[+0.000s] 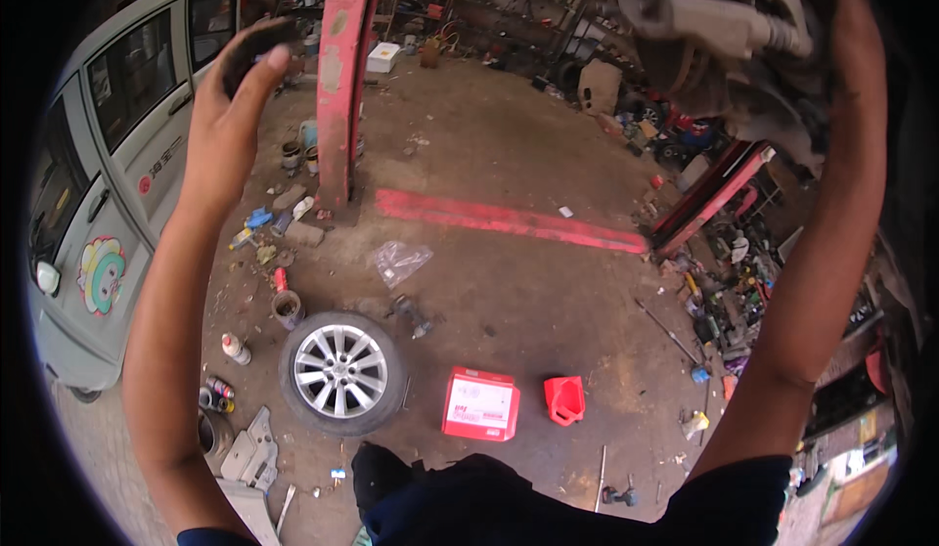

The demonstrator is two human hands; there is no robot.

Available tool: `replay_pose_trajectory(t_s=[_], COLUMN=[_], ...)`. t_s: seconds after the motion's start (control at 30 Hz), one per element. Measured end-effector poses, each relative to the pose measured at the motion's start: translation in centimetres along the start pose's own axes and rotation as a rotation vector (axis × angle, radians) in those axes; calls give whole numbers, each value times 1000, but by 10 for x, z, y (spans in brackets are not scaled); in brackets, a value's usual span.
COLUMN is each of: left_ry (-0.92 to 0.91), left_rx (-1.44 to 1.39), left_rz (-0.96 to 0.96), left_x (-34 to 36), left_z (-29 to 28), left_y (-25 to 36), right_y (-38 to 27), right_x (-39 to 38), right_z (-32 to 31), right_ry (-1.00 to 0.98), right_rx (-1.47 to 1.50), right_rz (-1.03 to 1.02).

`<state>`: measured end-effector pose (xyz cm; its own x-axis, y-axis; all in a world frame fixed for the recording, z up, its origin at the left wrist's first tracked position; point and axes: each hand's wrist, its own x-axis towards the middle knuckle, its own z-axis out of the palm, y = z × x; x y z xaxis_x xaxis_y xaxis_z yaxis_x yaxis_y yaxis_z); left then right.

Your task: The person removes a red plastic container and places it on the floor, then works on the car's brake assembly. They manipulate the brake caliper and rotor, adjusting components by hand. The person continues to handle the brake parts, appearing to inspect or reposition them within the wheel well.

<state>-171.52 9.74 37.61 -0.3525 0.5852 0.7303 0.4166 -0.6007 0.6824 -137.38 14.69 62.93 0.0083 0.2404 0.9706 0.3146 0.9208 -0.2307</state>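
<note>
My left hand (230,87) is raised at the upper left, beside the red lift post (335,87). Its thumb stands apart from the curved, darkened fingers, and I make out nothing held between them. My right arm (831,184) reaches up along the right side to the underside of a raised vehicle (719,18), where dusty, greyish metal parts and a rusty brake disc (683,69) hang at the upper right. The right hand's fingers are hidden by these parts and the top edge of the picture.
On the floor lie a silver-spoked wheel (342,372), a red-and-white box (480,404), a red open container (564,399) and a clear plastic bag (400,262). A red beam (509,221) crosses the floor. A pale van (127,155) stands left; cluttered tools (724,302) lie right.
</note>
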Motion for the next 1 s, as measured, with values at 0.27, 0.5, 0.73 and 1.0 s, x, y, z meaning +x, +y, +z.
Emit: replay_pose_trajectory(t_s=[0.27,0.5,0.73,1.0], left_ry=[-132,-341,-608,-878], left_rx=[-227,-516,-845,-1459], left_rz=[-234,-106,-83,-739], left_x=[51,126,205,255], left_z=[15,110,217,348], left_y=[-110,-132,-68,37], right_y=[-1,-15,-38,-63], right_x=[42,22,-4,-11], right_z=[-20,-32,-12,42], right_ry=[-159,87,255,328], right_rx=[-381,-475,-520,-861], right_rz=[121,175,215,428])
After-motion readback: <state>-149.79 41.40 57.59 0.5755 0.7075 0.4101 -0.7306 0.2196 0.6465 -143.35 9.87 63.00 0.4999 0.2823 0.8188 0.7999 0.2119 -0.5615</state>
